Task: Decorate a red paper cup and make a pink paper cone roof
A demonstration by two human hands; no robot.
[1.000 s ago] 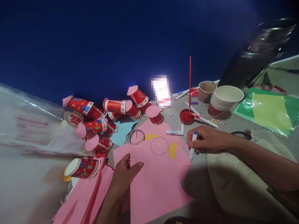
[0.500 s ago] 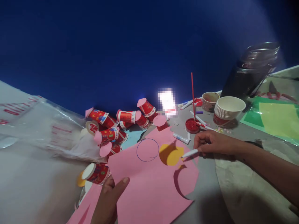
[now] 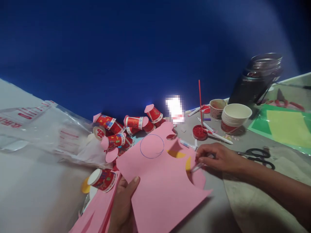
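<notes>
My left hand (image 3: 123, 200) grips the left edge of a pink paper sheet (image 3: 157, 184), thumb on top. A blue circle outline (image 3: 152, 146) is drawn near the sheet's upper left. Curved cutouts notch its right side. Through them shows yellow paper (image 3: 178, 154), mostly hidden under the sheet. My right hand (image 3: 216, 157) closes around a white marker (image 3: 198, 167), its tip pointing down-left by the right-hand cutout. Whether the tip touches paper I cannot tell. Black-handled scissors (image 3: 259, 153) lie just beyond my right wrist.
Red paper cups (image 3: 107, 123), several with pink discs, cluster behind the sheet. A stack of white-rimmed cups (image 3: 235, 118), a red paint pot (image 3: 200, 132) with an upright brush, and a dark flask (image 3: 255, 81) stand at back right. Plastic bags (image 3: 48, 126) lie left.
My left hand has shifted the pink sheet up and right, so it covers more of the yellow paper. My right hand moved slightly left with the marker, and the scissors came into fuller view.
</notes>
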